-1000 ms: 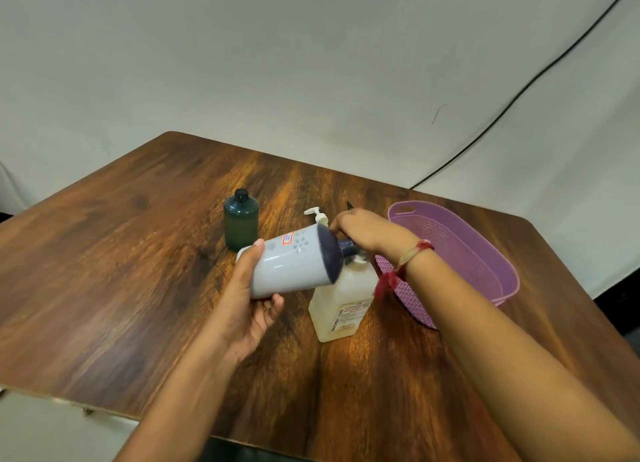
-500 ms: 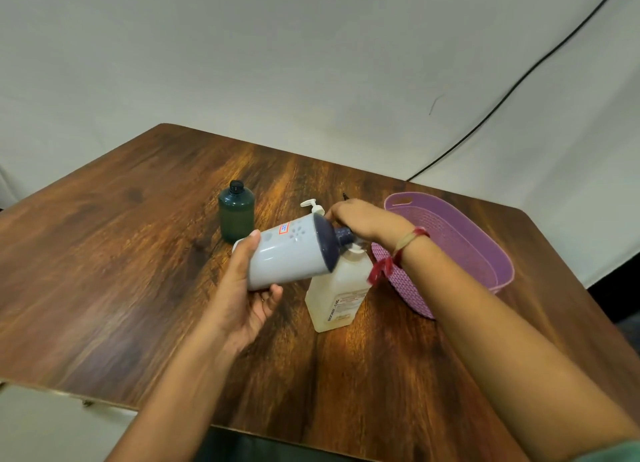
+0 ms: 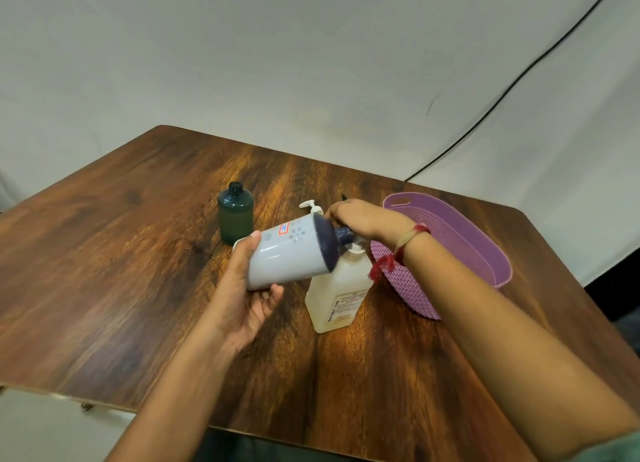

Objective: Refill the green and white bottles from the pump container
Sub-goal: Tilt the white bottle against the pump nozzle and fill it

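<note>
L hand [image 3: 247,299] grips 1 white bottle [image 3: 284,254], R hand [image 3: 363,217] pinches its neck; 1 green bottle [image 3: 235,216], 1 pump container [image 3: 337,295], 1 basket [image 3: 412,288]

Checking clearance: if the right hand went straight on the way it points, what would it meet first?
Probably the pump nozzle, just past the fingertips of the right hand, though depth is unclear.

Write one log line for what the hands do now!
left hand: holds tilted white bottle | right hand: grips its dark neck | green bottle: upright | pump container: upright
</note>
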